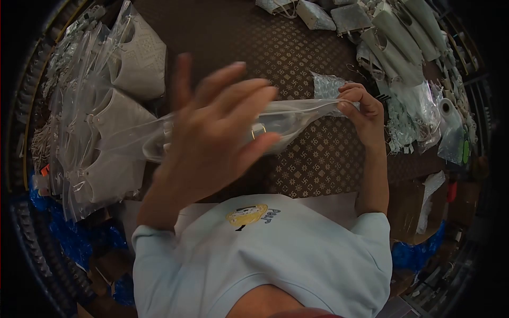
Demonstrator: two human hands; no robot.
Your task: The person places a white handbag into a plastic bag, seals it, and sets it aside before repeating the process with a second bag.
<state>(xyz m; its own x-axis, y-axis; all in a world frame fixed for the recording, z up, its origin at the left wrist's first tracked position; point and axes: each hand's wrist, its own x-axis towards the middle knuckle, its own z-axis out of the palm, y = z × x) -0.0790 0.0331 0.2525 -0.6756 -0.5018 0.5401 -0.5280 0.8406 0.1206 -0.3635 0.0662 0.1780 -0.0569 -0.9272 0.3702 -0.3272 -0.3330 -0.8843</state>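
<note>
At far left, blue plastic sheeting (71,241) lies below counter level. Next to it, a row of off-white handbags (116,121), enclosed in transparent plastic, occupies the left side of the counter (307,167). The counter carries a brown cover with a repeating light motif.

The left hand (209,135) is raised at left of centre, its fingers and thumb spread apart. It is motion-blurred and overlaps the clear plastic bag (294,121); contact between the two cannot be determined.

The clear plastic bag extends across the counter in front of the light blue shirt (265,254), from the wrapped handbags to the right hand (365,112). A pale item with a gold-coloured fitting (259,131) is visible through the film. The right hand is clamped on the bag's right end, between thumb and fingers.

A piece of bubble wrap (324,85) lies just beyond the right hand. Further right, additional off-white handbags (395,50) are piled along the counter edge, near a roll (452,126).
</note>
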